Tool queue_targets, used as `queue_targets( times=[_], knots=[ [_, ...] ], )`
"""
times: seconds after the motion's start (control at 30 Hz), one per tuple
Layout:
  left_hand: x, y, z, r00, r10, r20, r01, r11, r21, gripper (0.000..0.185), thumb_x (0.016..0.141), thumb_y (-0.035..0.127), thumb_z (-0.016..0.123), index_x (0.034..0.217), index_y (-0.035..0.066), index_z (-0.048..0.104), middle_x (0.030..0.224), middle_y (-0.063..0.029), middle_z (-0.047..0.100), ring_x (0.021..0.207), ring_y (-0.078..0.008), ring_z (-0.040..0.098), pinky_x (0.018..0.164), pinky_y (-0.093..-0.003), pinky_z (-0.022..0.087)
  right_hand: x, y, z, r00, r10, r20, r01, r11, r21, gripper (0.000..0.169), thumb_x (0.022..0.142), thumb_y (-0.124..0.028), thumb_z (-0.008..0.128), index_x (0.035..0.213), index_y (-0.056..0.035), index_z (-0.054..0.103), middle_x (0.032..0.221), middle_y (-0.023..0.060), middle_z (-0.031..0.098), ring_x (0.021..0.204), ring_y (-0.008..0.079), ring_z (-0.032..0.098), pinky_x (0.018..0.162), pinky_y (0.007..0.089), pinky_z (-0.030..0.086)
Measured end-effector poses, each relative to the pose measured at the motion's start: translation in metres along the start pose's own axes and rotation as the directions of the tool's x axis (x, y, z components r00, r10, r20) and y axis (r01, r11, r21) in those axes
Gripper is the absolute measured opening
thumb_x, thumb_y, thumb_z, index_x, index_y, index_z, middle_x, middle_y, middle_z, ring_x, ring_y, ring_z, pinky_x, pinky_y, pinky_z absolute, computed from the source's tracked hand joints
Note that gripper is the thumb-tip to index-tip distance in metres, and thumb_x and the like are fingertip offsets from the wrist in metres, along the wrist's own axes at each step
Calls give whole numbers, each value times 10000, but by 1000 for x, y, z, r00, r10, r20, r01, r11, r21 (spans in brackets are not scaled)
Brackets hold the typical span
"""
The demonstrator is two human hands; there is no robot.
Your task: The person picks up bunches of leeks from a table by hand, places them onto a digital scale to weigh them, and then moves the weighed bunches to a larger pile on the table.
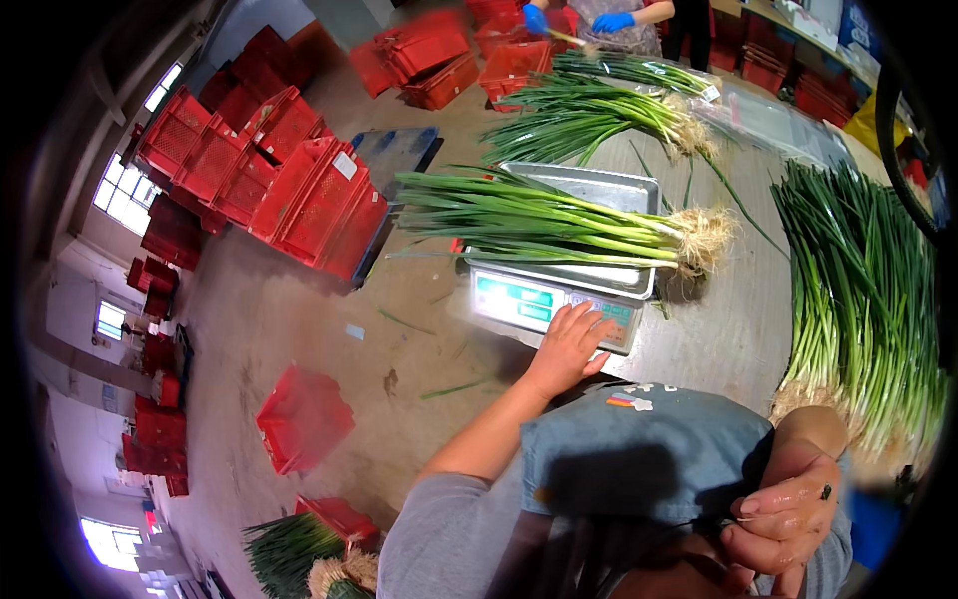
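Observation:
A bundle of green onions (554, 221) lies across the metal pan (636, 183) of a digital scale (516, 299). Its pale, hairy roots (702, 236) stick out past the pan's right side, and the green tops reach beyond the left. My left hand (572, 341) rests over the scale's keypad with its fingers spread and nothing held. Up close to my body, my right hand (789, 509) has curled, wet-looking fingers and a small dark green scrap stuck on it. Whether anything is inside those fingers is hidden.
More green onions (861, 299) are heaped along the table's right side. Another bundle (599, 116) lies beyond the scale. Across the table, a person with blue gloves (614, 22) works. Red plastic crates (322, 202) are stacked at left; one red crate (305, 419) sits on the floor.

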State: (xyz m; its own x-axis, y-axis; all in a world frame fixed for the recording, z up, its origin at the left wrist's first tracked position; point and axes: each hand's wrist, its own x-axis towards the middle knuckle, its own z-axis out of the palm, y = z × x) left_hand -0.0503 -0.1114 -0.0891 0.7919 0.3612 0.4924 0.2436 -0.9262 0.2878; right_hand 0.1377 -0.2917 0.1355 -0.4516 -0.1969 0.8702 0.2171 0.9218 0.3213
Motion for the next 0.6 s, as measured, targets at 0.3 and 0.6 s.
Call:
queue_targets(
  times=[0.3,0.6],
  knots=[
    [40,-37,-12,998,-50,-29,52,992,111,653,689,184,753,1279,99,487,1291,-150,456,1253,-374,384,1027,-527,304,-51,-32,-14,787,615,52,-495,679,-542,286,761,-269,653,1003,-122,610,766,56,618,630,197,597,647,358,495],
    [166,-75,15,851,-184,493,-65,893,445,1275,486,401,881,1497,226,126,1528,-224,109,1401,-435,117,1111,-568,171,-196,-71,1,95,976,-195,-915,9,-403,416,746,-111,668,1157,-108,602,789,90,635,660,238,630,598,314,510]
  ],
)
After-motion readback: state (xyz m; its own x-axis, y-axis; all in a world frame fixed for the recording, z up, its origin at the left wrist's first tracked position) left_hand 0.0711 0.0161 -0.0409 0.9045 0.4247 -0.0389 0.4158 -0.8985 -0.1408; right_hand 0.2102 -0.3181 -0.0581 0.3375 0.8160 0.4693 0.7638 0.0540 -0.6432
